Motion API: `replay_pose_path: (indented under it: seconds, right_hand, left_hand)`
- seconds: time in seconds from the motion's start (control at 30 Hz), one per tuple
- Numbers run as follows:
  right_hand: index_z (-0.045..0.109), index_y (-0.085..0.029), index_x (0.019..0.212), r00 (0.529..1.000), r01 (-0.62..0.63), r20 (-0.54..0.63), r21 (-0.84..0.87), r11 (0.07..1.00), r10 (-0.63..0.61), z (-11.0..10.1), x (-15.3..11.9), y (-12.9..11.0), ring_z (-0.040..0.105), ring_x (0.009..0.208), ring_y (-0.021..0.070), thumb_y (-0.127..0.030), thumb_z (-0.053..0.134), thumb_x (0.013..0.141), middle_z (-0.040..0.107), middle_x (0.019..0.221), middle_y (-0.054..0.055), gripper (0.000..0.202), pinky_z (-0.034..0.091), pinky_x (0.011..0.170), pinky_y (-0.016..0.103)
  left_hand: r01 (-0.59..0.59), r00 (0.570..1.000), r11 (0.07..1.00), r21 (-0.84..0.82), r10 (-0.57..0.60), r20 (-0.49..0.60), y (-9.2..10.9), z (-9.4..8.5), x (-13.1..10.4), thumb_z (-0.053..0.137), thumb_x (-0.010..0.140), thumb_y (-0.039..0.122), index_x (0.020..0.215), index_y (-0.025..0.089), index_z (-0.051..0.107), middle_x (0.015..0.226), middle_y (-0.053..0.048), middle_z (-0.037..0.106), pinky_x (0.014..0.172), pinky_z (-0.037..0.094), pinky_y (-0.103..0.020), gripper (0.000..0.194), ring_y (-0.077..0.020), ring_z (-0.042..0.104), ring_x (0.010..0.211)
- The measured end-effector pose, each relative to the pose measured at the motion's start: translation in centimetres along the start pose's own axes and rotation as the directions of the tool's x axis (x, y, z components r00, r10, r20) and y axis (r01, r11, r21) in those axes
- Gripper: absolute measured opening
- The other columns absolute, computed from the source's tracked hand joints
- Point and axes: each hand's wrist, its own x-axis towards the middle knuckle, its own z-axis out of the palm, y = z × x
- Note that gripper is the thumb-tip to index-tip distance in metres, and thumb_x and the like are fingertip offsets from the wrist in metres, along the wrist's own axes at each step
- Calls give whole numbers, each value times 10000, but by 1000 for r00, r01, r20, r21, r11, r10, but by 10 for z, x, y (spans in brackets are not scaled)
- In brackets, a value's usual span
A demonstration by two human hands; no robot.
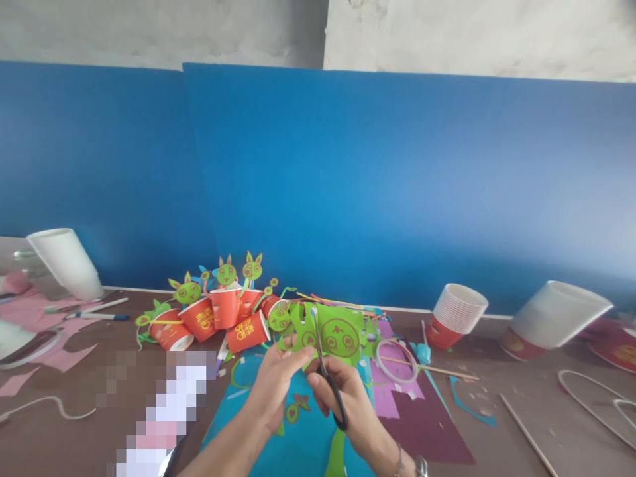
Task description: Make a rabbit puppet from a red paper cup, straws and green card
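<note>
My left hand is closed on the lower left edge of a green paper sheet with faces and shapes drawn on it in reddish-brown. My right hand grips scissors with dark handles. Their blades point up and away across the sheet, between a small drawn heart on the left and a large round face on the right. Below my hands, a cut-out green piece with a drawn heart lies on blue paper.
Red paper cups with green animal cut-outs are heaped at the back left. A tape roll rests right of the sheet, near a cup stack and wooden sticks. Pens and pink paper lie left. A blue panel stands behind.
</note>
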Motion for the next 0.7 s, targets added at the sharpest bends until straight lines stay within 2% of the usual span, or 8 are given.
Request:
replay_pose_path:
  seconds: [0.1, 0.2, 0.43, 0.7]
  right_hand:
    - [574, -167, 670, 1000, -6, 7, 1, 1000, 6, 1, 0, -2, 334, 397, 61, -646, 716, 647, 417, 441, -72, 501, 356, 411, 210]
    - [568, -168, 663, 1000, -1, 20, 14, 1000, 1, 1, -1, -3, 325, 397, 60, -644, 713, 652, 409, 437, -74, 497, 348, 413, 211]
    - [561, -166, 663, 999, -3, 41, 30, 1000, 2, -1, -1, -2, 299, 376, 44, -631, 715, 661, 393, 432, -84, 490, 321, 402, 200]
    - [610, -157, 728, 998, -58, 37, 13, 998, 57, -5, -1, 3, 292, 373, 40, -640, 729, 643, 390, 432, -87, 505, 330, 403, 198]
  left_hand:
    - [-45, 999, 999, -5, 45, 1, 2, -1, 1, 777, 629, 291, 842, 174, 681, 800, -48, 725, 737, 502, -312, 261, -223, 662, 765]
    - [-45, 999, 999, 0, 45, -3, 3, -1, 1, 777, 630, 288, 847, 170, 684, 879, -67, 731, 809, 485, -324, 263, -256, 656, 904]
    - [-43, 997, 999, -5, 43, 60, 3, -3, 3, 757, 648, 315, 850, 160, 697, 891, -74, 740, 874, 466, -357, 262, -276, 663, 940]
    - [-72, 996, 997, -18, 73, 50, 5, -3, 3, 758, 647, 313, 898, 178, 686, 910, -61, 746, 898, 457, -357, 294, -272, 663, 977]
